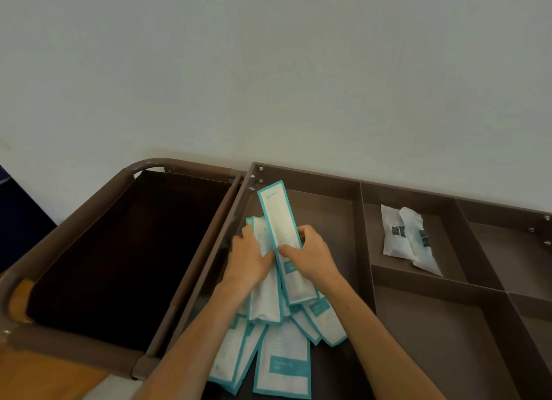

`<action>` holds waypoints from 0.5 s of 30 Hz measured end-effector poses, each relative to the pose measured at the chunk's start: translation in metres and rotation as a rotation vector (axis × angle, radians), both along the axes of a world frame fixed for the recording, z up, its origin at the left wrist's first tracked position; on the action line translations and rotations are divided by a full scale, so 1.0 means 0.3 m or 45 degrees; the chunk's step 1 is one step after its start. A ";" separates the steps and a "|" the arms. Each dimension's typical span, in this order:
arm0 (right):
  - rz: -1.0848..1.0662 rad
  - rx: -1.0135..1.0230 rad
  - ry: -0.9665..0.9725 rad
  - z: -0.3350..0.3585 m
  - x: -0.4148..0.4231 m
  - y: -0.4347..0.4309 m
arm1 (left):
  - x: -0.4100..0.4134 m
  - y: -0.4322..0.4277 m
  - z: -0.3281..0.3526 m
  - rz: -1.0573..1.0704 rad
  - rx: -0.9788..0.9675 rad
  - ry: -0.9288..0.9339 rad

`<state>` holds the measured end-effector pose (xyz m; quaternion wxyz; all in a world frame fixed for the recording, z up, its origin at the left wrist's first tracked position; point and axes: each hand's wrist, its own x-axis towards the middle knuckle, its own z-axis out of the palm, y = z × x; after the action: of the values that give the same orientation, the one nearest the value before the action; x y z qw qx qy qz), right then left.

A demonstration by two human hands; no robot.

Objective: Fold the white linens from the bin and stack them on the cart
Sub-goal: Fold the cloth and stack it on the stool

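Brown cart (pixel 418 187) carries a dark fabric bin (pixel 119 265) at left and a divided tray (pixel 365 238) beside it. Teal-edged white packets (pixel 283 366) lie heaped in the tray's nearest compartment, long axes mostly pointing away. Two clear-wrapped sachets (pixel 406 238) lie in the next compartment. The left hand (pixel 248 259) grips several packets. The right hand (pixel 310 256) pinches one long packet (pixel 276 214), tip toward the wall.

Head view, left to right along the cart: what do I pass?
Dark fabric bag → left hand → right hand, both gripping teal-edged packets → two white sachets in a tray compartment → far-right compartment.
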<state>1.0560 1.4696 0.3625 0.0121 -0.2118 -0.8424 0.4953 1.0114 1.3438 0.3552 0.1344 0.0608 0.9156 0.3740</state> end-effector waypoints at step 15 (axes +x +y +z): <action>-0.024 -0.026 -0.028 0.000 0.000 0.000 | -0.001 0.014 -0.004 -0.026 0.147 0.006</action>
<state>1.0559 1.4697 0.3626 0.0053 -0.2254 -0.8353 0.5014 1.0112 1.3479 0.3539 0.1322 0.0786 0.8923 0.4245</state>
